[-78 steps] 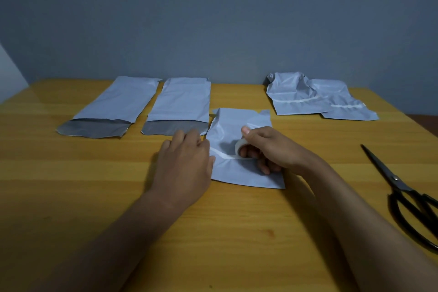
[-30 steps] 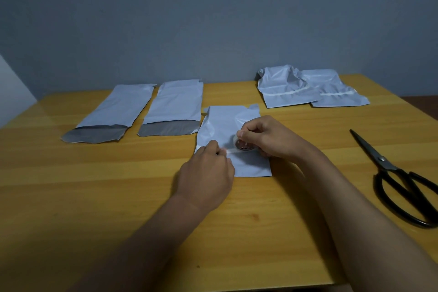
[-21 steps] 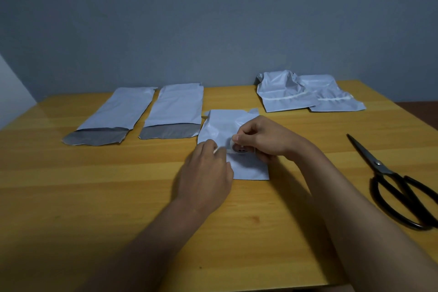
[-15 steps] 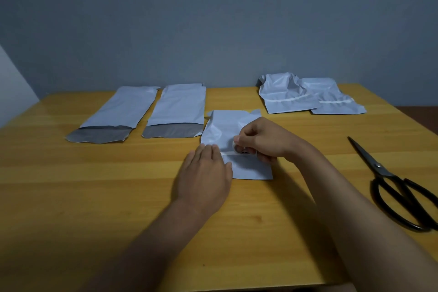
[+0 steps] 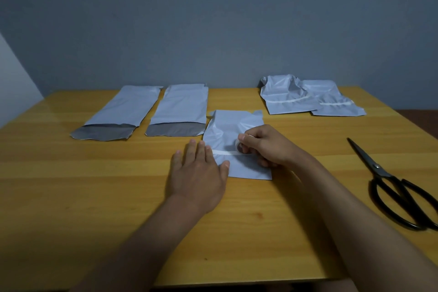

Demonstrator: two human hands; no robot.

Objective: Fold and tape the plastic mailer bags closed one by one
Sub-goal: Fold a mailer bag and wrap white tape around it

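The folded mailer bag [image 5: 233,130] lies mid-counter [image 5: 71,185]. The left grip [image 5: 199,173], released, presses flat on its left edge; the right grip [image 5: 265,147] grasps the tape roll [image 5: 240,147] on the bag.

Table [image 5: 71,197]: yellow-brown wood with grain bands running left to right, light glare on its far left part.
Wall [image 5: 213,19]: plain blue-grey, directly behind the table's far edge.
Left of table: a paler surface [image 5: 14,83], possibly a side wall.
Right of table: dark reddish-brown floor [image 5: 424,121].
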